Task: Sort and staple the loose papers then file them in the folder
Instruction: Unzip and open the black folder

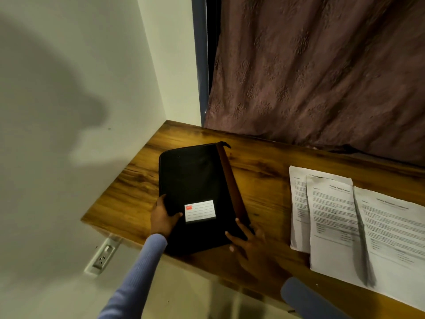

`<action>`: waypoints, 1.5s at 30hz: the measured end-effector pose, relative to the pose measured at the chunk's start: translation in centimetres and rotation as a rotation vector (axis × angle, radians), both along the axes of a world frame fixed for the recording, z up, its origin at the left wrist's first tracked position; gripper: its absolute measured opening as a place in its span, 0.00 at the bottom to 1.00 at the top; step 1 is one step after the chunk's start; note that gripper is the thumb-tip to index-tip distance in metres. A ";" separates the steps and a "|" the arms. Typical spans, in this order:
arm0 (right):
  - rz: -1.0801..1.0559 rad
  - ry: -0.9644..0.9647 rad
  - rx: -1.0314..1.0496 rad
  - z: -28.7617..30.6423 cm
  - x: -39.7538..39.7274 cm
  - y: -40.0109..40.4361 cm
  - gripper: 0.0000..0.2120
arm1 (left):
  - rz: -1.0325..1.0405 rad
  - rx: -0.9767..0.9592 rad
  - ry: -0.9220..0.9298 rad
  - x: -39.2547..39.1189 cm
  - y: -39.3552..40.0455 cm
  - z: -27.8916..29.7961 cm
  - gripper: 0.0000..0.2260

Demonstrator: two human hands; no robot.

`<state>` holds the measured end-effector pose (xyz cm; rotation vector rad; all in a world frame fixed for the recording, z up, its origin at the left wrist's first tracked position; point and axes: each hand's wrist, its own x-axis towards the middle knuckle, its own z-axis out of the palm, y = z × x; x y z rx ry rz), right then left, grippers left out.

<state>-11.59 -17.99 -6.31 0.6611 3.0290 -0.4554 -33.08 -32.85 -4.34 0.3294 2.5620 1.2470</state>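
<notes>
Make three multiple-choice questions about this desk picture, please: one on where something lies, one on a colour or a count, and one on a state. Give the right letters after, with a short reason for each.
1. Where do the papers lie relative to the folder?
A. under it
B. to its right on the desk
C. inside it

2. What colour is the strip along the folder's right edge?
A. brown
B. green
C. white

3. What is the state of the folder?
A. open flat
B. closed
C. standing upright

Answers:
1 B, the overlapping sheets lie apart from the folder, on its right.
2 A, a brown band runs down that edge of the black cover.
3 B, the cover with its white label faces up, while the left hand grips its left edge and the right hand rests at its near right corner.
</notes>
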 end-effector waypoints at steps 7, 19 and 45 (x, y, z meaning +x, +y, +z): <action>0.037 0.077 -0.337 -0.2 -1.4 -0.8 0.17 | 0.006 0.109 0.034 -2.3 -0.5 7.0 0.23; -0.350 0.642 -1.046 14.7 -1.8 6.8 0.36 | -0.627 0.551 -0.166 3.8 10.4 18.1 0.19; -0.568 0.233 -0.312 6.5 -0.3 21.0 0.13 | -0.778 -0.701 0.193 6.7 13.2 -0.8 0.32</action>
